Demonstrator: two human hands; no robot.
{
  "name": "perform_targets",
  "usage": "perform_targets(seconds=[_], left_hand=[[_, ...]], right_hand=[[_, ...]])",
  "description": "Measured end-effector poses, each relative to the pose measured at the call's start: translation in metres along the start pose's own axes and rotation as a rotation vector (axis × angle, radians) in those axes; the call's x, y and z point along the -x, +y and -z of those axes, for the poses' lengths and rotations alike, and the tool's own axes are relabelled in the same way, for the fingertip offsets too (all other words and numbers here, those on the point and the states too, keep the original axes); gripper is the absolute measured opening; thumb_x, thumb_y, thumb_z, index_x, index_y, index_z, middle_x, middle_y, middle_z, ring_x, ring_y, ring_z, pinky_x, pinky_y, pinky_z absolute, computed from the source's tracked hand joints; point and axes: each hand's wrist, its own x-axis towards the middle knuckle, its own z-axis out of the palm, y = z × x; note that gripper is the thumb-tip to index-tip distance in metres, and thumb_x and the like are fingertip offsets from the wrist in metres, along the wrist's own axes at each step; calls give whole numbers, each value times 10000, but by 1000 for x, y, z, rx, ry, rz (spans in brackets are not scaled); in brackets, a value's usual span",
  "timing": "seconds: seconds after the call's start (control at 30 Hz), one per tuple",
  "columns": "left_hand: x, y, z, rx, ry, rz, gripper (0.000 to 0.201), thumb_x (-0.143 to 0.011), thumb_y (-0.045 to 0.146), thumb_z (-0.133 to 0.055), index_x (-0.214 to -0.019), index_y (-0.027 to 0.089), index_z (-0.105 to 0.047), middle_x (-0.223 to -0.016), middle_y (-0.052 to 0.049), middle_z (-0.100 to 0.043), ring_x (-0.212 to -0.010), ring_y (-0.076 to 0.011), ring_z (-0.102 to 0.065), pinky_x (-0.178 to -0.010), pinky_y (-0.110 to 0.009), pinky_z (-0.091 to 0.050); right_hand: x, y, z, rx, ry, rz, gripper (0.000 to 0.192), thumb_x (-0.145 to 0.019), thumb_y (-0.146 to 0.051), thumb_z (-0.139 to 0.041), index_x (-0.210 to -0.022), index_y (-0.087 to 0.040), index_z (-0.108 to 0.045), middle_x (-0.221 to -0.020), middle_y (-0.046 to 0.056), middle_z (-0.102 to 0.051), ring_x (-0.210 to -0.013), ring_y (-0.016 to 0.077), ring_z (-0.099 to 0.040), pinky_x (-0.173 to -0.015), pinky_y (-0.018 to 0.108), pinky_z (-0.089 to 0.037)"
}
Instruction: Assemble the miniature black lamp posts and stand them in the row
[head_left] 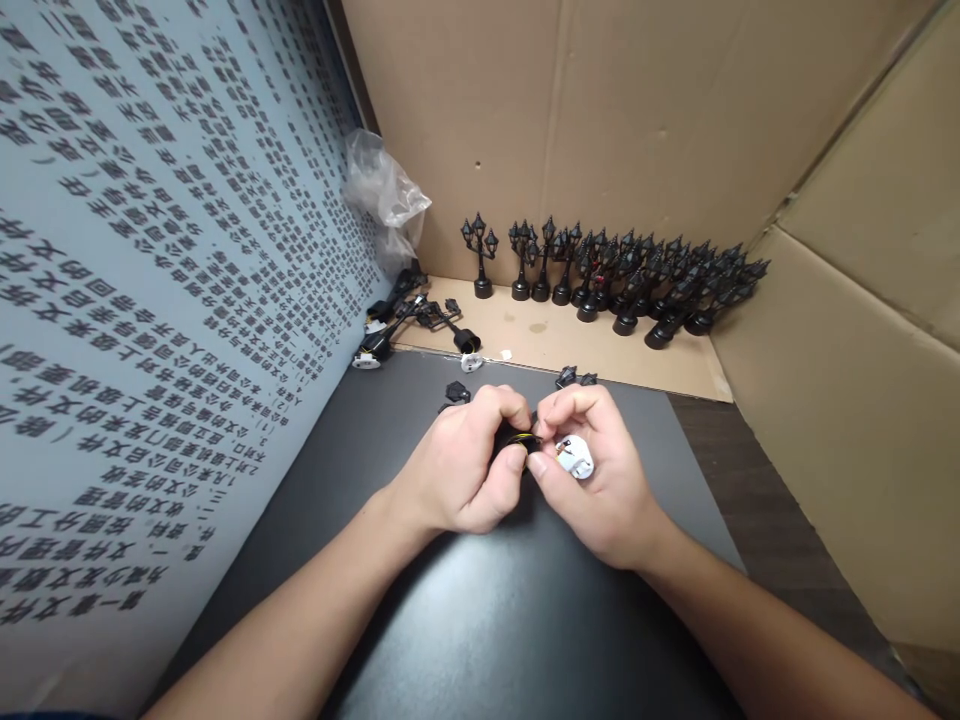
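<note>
My left hand (465,460) grips a small black lamp base (516,441) with a thin yellow wire showing at its rim. Touching it from the right, my right hand (596,475) holds a small white plastic part (576,457) in its palm, with fingertips pinching at the black base. Both hands meet above a black mat (495,620). Most of the black base is hidden by my fingers.
Several assembled black miniature street lamps (622,275) stand in rows on the cardboard at the back. Loose lamp parts (416,325) lie at the back left beside a crumpled clear bag (382,190). A printed sheet (150,300) stands left; cardboard walls (847,400) close the right.
</note>
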Motion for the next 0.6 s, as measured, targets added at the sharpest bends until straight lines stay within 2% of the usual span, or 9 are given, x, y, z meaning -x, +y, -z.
perform_targets(seconds=[0.13,0.27,0.37,0.6], left_hand=[[0,-1,-1,-7,33,-16,189,-947,250,-505,-1127,218,-456,-929,-52,-639,-762,-172,-642,-688,-305,-544],[-1,-2,-1,-57,52,-39,196,-934,237,-508,-1125,218,-463,-904,-40,-626,-732,-161,-623,-667,-297,-537],[-3,0,1,-128,40,-38,199,-914,219,-520,-1107,219,-472,-888,-32,-627,-715,-158,-629,-647,-288,-531],[-9,11,6,-326,-35,20,191,-880,164,-559,-1062,218,-542,-886,-9,-669,-742,-147,-640,-673,-264,-532]], right_hand=[[-3,-3,1,38,7,-55,244,-925,-153,-681,-1122,-261,-586,-960,-8,-559,-776,139,-553,-717,310,-492],[-8,-5,3,179,11,11,75,-927,-172,-680,-943,-229,-634,-900,0,-586,-777,149,-557,-720,318,-486],[-9,-6,4,281,63,54,93,-912,-150,-684,-879,-221,-633,-870,-1,-599,-766,148,-554,-710,315,-476],[-9,-7,5,429,132,124,126,-874,-95,-664,-900,-216,-645,-860,-5,-617,-714,137,-551,-665,306,-477]])
